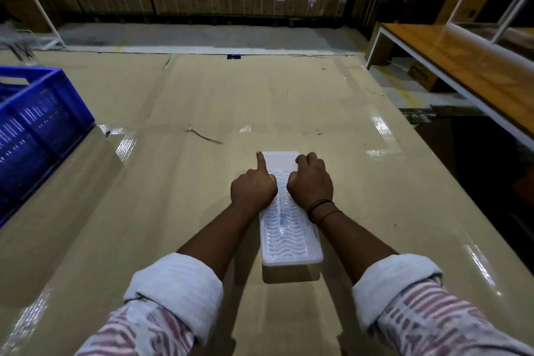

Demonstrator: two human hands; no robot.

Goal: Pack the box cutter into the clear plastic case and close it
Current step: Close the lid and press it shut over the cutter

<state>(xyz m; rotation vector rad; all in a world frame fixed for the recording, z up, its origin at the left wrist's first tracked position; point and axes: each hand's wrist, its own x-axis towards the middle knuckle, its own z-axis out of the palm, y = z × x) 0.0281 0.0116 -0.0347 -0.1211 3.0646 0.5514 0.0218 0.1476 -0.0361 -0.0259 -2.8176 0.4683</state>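
**Case under both hands, closing step in hand**

Case (pixel 290 235) lies lengthwise on the table (pixel 173 182), its near end toward the person and its far end under the hands. Through the clear lid a long dark shape shows along the middle, which is probably the cutter (pixel 281 218), though the wavy pattern of the plastic blurs it. So the packing seems done, and the step in hand is the closing.

Left hand (pixel 254 189) rests on the left edge of the case, most fingers curled in, and the index finger (pixel 261 162) stretches forward along the far left corner. Right hand (pixel 310 182) sits on the right edge with its fingers (pixel 306 159) bent down over the far end. Both hands press on the case and neither one holds it lifted; it stays flat on the table. The cutter lies below and between the two wrists, inside the case, apart from any finger.

Whether the far end is already snapped shut cannot be told, because the white part there is overexposed. The next move probably calls for firm downward pressure at the far corners, then along the sides, until the lid seats all around.
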